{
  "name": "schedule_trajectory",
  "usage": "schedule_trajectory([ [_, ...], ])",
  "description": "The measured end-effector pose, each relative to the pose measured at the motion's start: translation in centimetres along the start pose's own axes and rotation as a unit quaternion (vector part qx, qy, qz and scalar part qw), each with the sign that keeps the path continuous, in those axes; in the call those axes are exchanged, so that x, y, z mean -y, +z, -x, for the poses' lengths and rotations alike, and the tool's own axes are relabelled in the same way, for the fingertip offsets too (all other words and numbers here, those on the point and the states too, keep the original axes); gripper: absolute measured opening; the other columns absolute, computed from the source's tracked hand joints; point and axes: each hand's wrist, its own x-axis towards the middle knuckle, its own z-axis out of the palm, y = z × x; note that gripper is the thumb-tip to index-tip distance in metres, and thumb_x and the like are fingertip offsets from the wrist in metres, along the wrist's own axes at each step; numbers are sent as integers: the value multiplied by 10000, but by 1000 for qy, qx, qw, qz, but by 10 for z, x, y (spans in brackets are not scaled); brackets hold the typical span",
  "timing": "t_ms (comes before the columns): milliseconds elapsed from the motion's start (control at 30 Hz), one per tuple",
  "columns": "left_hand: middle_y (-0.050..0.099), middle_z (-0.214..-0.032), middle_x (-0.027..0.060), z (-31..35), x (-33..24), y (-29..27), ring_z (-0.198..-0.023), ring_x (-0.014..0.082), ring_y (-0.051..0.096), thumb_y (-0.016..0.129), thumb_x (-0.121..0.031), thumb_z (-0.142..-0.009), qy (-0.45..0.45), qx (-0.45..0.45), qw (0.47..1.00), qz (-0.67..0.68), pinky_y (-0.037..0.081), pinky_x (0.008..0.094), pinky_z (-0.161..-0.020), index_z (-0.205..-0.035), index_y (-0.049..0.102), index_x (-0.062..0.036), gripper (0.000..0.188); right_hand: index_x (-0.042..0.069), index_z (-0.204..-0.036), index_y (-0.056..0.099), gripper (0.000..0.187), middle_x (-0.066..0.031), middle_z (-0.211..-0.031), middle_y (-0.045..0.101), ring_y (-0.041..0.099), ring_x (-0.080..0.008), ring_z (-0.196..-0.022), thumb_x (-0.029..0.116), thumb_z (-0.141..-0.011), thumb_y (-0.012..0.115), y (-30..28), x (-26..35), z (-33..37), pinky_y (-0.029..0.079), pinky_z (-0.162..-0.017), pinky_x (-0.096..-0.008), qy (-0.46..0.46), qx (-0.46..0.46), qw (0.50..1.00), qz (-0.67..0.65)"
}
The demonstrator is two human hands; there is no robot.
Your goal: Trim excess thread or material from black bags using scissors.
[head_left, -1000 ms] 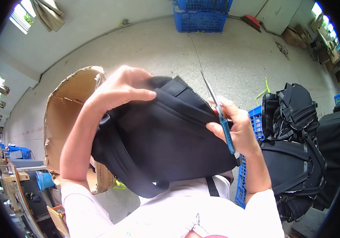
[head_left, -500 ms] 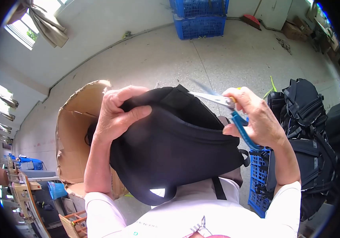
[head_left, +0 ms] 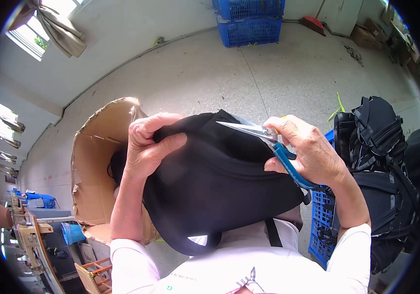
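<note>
Cardboard box [head_left: 92, 171] stands open, left of the left hand [head_left: 143, 147] and its fingers. Those fingers pinch the upper part of a black bag [head_left: 219, 196], thumb on the near face, the other tips hidden behind. The bag hangs between and below both hands' fingers, in front of a white shirt [head_left: 210, 269]. Scissors [head_left: 289, 165] with blue handles cross its opening, their blades slightly parted; from here I can't tell whether they touch the cloth. The right hand's [head_left: 315, 149] fingers curl around them, thumb stretched toward the bag. Right of those fingers, a blue crate [head_left: 321, 220] and black backpacks [head_left: 379, 188] sit nearby.
</note>
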Motion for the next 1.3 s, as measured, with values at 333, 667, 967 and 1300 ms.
schedule_trajectory([
  [333, 642, -775, 17, 5, 1, -1, -716, 65, 563, 674, 46, -659, -32, -19, 999, 30, 440, 200, -681, -879, 640, 0, 227, 25, -1037, 534, 650, -138, -765, 543, 565, -248, -665, 572, -698, 623, -3, 14, -2, 469, -599, -339, -17, 9, 999, 28],
  [667, 631, -752, 4, 5, -4, 0, -710, 54, 560, 665, 57, -643, -61, -24, 998, 10, 442, 195, -665, -863, 642, -9, 231, -21, -876, 561, 520, -143, -667, 583, 608, -271, -607, 458, -709, 676, -8, 18, -6, 485, -561, -331, 5, 25, 999, -23],
  [967, 646, -766, 25, 1, -10, 5, -718, 70, 581, 665, 61, -625, -3, -4, 999, -41, 447, 197, -671, -868, 647, -9, 253, -35, -888, 563, 530, -159, -724, 610, 623, -282, -639, 468, -738, 639, -24, 14, -17, 505, -597, -331, -48, 49, 995, 70],
  [1300, 642, -765, 49, 1, -10, 9, -702, 94, 574, 684, 53, -638, 1, 22, 1000, 1, 445, 211, -672, -851, 638, 16, 221, -29, -865, 554, 578, -168, -629, 569, 598, -312, -604, 537, -753, 574, -29, 2, -26, 479, -569, -357, -155, 33, 985, 64],
])
